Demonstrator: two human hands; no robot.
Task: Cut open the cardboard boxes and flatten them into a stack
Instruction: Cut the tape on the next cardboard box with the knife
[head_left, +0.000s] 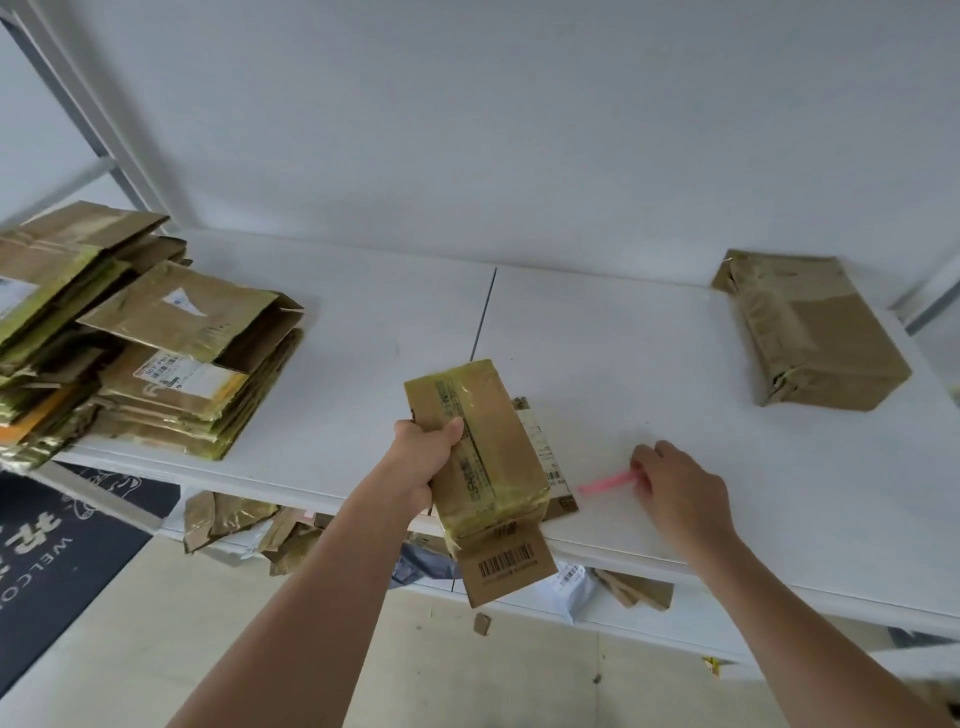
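a small taped box (480, 452) is held up over the near edge of the white table (675, 364), gripped by the left hand (423, 462) with the thumb laid across its top face and the fingers curled round its left side. it is tilted with its near end hanging past the table edge, and a loose flap with a barcode (506, 569) droops from that end, so one end appears to be already opened. the box is probably kept lifted and steady this way so that its taped seams can be reached by a blade.

a pink cutter (608, 483) lies at the right hand (675, 488), near the table's front edge and just right of the box. the fingertips are closed around its right end in a pinch, though how firm the grasp is cannot be told, since the fingers are seen from behind. the tool seems to be kept close to the working spot for quick pick-up.

a flat piece of cardboard with a label (545, 457) lies on the table under and behind the held box. flattened boxes are piled in a stack (171, 364) at the far left, kept out of the way. one larger taped box (810, 338) sits at the far right, well apart, apparently waiting its turn. scraps (228, 519) are seen on a shelf below.
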